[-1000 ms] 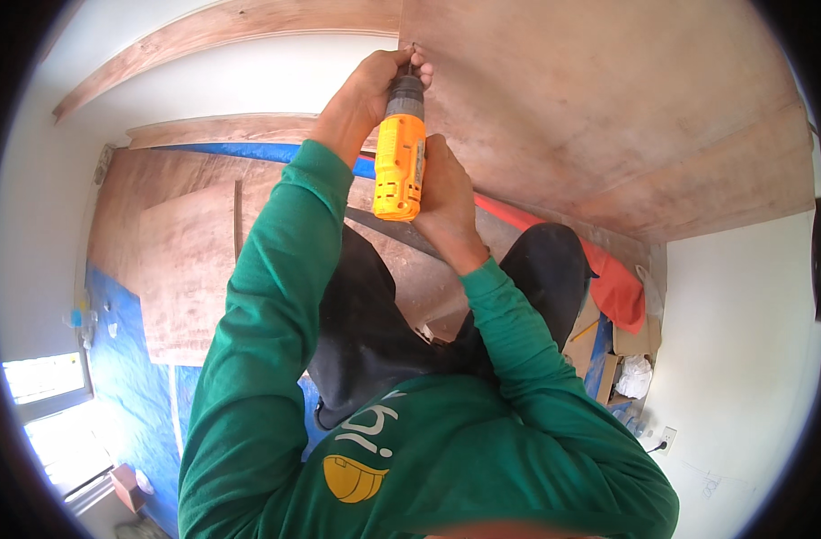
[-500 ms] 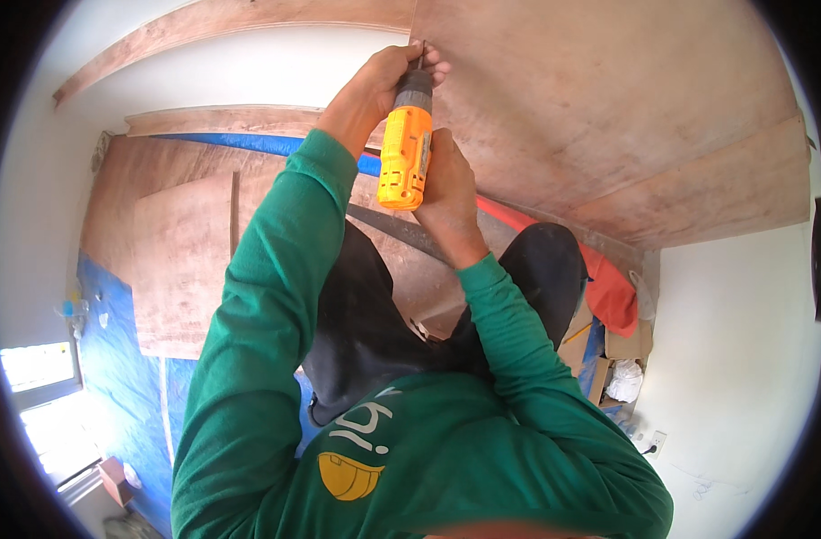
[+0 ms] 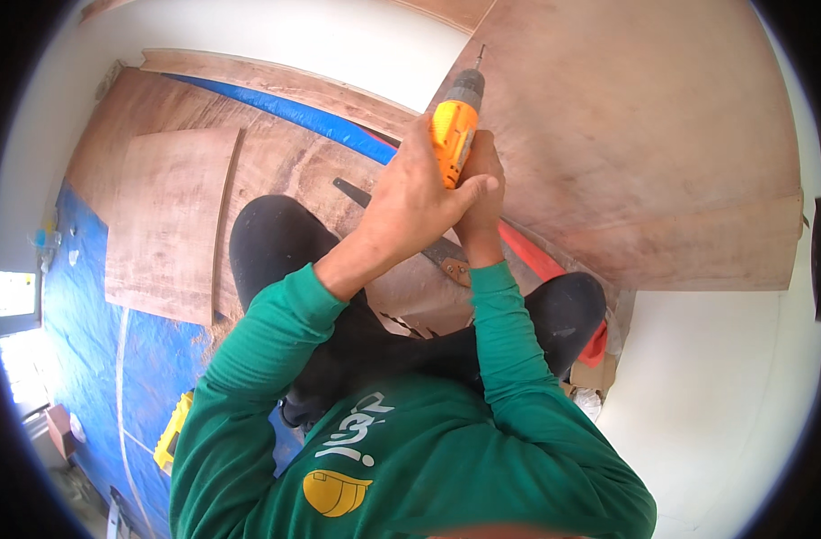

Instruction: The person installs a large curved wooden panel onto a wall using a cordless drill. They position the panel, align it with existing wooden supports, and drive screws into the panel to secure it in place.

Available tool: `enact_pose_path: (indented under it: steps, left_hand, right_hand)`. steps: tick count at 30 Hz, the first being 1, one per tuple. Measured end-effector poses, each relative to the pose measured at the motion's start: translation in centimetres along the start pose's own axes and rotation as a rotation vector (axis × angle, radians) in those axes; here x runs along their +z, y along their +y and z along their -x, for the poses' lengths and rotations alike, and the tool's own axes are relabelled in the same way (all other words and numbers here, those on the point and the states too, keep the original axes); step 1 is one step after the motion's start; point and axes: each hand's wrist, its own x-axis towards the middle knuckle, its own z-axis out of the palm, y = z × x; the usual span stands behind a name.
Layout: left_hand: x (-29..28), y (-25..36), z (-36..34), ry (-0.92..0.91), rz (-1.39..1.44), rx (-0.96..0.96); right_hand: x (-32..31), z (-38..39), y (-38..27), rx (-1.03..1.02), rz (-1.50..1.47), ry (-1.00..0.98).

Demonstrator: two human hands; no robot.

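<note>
A yellow cordless drill (image 3: 453,135) points up and away from me, its tip against a plywood panel (image 3: 626,135) near the panel's left edge. Something thin, a bit or a screw (image 3: 481,56), runs from the dark chuck to the wood; which one I cannot tell. My right hand (image 3: 484,184) grips the drill from the right, mostly on its handle, which is hidden. From the left, my left hand (image 3: 419,193) is closed around the drill's rear, its thumb lying over my right hand.
A handsaw (image 3: 448,254) lies on the boards between my knees. Red cloth (image 3: 529,251) runs beside the panel's lower edge. At left are a loose plywood sheet (image 3: 168,220) and a blue tarp (image 3: 78,278). A yellow object (image 3: 172,431) sits beside my left arm.
My left hand has left the drill's tip and now clasps the drill's rear with my right hand. The drill has shifted right and tilted. The view has turned, showing more of the saw.
</note>
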Motion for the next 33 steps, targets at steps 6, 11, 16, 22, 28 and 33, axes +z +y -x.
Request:
enact_pose_path:
  steps: [6, 11, 16, 22, 28, 33]
  left_hand:
    - [2.2, -0.9, -0.4, 0.138, -0.035, 0.140]
    - [4.1, -0.1, -0.3, 0.141, -0.031, 0.156]
    - [3.1, 0.0, -0.9, 0.131, -0.111, 0.143]
    - [2.3, -0.1, -1.0, 0.126, -0.149, 0.169]
    - [2.4, 0.1, -1.1, 0.113, -0.131, 0.163]
    - [2.6, 0.3, -1.1, 0.106, -0.143, 0.133]
  right_hand:
    - [-2.6, -0.5, 1.5, -0.173, 0.105, -0.114]
    - [-4.4, -1.4, 2.6, -0.091, 0.003, -0.208]
    - [-3.6, -1.2, 2.1, -0.034, -0.095, -0.158]
    - [-2.8, -1.3, 1.5, 0.068, -0.029, -0.172]
    - [-2.9, -1.2, 1.6, 0.042, -0.075, -0.142]
    - [-3.1, -1.3, 1.8, 0.035, 0.001, -0.166]
